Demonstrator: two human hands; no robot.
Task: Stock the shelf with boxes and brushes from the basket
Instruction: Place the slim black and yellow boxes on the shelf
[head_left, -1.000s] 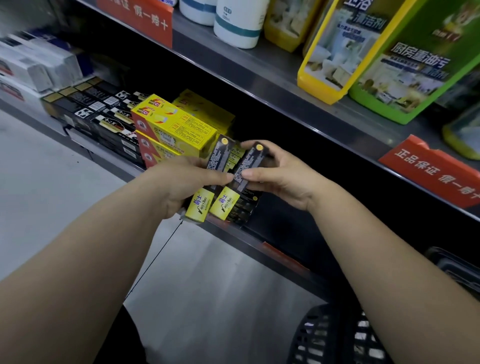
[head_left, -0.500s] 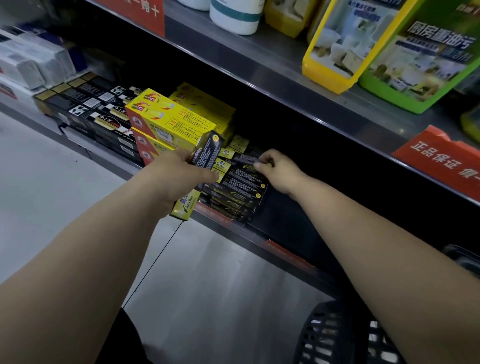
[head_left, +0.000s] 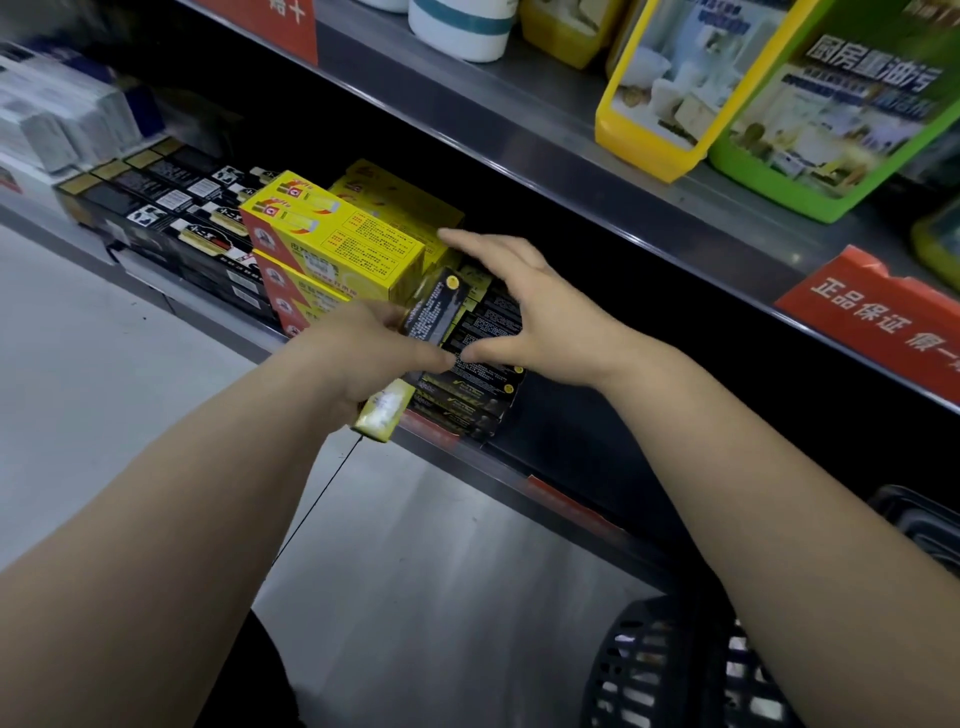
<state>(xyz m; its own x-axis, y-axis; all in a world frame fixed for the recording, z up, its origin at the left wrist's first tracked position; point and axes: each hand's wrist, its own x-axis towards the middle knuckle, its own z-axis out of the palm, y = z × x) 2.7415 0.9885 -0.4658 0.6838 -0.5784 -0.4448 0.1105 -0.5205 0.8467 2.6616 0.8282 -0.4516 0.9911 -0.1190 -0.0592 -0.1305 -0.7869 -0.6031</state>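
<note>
My left hand (head_left: 363, 358) grips a long black and yellow box (head_left: 415, 353), tilted with its yellow end hanging past the shelf's front edge. To its right on the lower shelf (head_left: 545, 478) lies a stack of the same black boxes (head_left: 483, 374). My right hand (head_left: 524, 312) hovers over that stack with its fingers spread, holding nothing, and its thumb tip meets my left thumb at the held box. The black mesh basket (head_left: 670, 670) stands on the floor at the lower right, partly behind my right forearm.
Two stacked yellow boxes (head_left: 332, 244) stand just left of the black stack, with more yellow ones behind. Dark boxes (head_left: 171, 218) and white boxes (head_left: 57, 124) fill the shelf further left. The upper shelf (head_left: 519, 150) carries cleaner bottles and red price tags. Grey floor lies below.
My right hand has let go of the box it laid on the stack and has lifted, fingers spread. My left hand still holds its box, now raised slightly toward the stack.
</note>
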